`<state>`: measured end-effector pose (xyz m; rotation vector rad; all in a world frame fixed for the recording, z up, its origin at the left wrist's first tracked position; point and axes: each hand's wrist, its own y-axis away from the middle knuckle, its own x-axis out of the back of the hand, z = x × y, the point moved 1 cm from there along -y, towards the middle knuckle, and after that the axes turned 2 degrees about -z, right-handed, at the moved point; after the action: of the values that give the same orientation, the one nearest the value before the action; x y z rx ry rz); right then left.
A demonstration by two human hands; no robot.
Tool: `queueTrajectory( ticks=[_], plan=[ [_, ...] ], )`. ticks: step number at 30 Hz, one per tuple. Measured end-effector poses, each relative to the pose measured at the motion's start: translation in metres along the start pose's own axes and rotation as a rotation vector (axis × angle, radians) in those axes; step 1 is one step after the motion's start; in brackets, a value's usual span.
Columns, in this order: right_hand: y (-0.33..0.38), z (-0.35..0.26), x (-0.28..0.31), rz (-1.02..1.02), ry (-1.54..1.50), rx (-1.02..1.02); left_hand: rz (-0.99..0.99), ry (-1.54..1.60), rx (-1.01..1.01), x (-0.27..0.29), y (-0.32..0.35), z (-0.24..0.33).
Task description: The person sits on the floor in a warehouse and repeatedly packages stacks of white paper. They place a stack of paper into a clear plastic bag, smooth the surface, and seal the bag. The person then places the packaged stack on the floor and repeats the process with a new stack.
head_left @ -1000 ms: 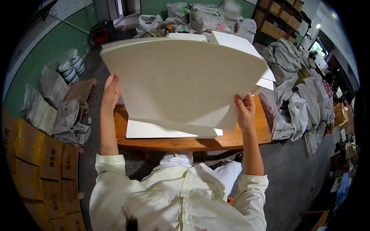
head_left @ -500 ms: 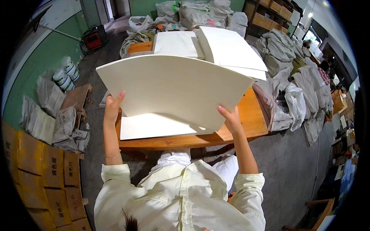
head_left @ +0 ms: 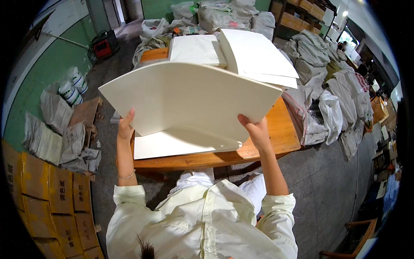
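Between my two hands a large stack of white paper sheets (head_left: 189, 95) stands tilted up from the table, its top edge bowed. My left hand (head_left: 125, 124) grips the stack near its lower left side, thumb on the near face. My right hand (head_left: 255, 129) grips the right side the same way, thumb on the face. The fingers behind the paper are hidden. Under the raised stack more white sheets (head_left: 151, 149) lie flat on the wooden table (head_left: 276, 138), close to its front edge. Whether the raised stack's lower edge rests on them I cannot tell.
At the table's far side are a white paper stack (head_left: 196, 48) and a taller white pile (head_left: 258, 56) with overhanging sheets. Sacks (head_left: 310, 56) crowd the right and back. Cardboard boxes (head_left: 60, 185) stand at lower left, white buckets (head_left: 71, 93) by the green wall.
The raised stack has bowed more, and its upper left corner has moved left and down. My right hand has shifted slightly left. Both hands keep their hold.
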<state>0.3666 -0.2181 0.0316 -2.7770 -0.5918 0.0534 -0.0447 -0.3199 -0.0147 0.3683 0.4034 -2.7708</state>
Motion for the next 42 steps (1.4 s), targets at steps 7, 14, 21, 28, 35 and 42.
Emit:
queueTrajectory(
  ticks=[7, 14, 21, 28, 35, 42],
  plan=[
    [-0.001, 0.017, -0.001, 0.04, -0.021, -0.083, 0.091, -0.013, -0.024, 0.006, -0.003, -0.027],
    [-0.003, 0.013, 0.013, -0.08, -0.078, -0.089, 0.056, -0.085, -0.066, -0.008, 0.005, -0.013],
    [-0.002, 0.015, 0.007, -0.063, 0.01, 0.012, 0.078, -0.217, -0.066, -0.022, 0.011, -0.005],
    [0.01, 0.032, 0.021, 0.058, 0.147, 0.087, 0.194, -0.117, 0.02, 0.052, -0.016, -0.061],
    [0.063, 0.023, 0.056, 0.201, -0.273, -0.193, 0.491, -1.569, 0.271, 0.12, -0.073, -0.04],
    [0.139, 0.026, 0.083, 0.336, -0.201, -0.303, 0.528, -1.518, 0.298, 0.103, -0.063, -0.056]
  ],
)
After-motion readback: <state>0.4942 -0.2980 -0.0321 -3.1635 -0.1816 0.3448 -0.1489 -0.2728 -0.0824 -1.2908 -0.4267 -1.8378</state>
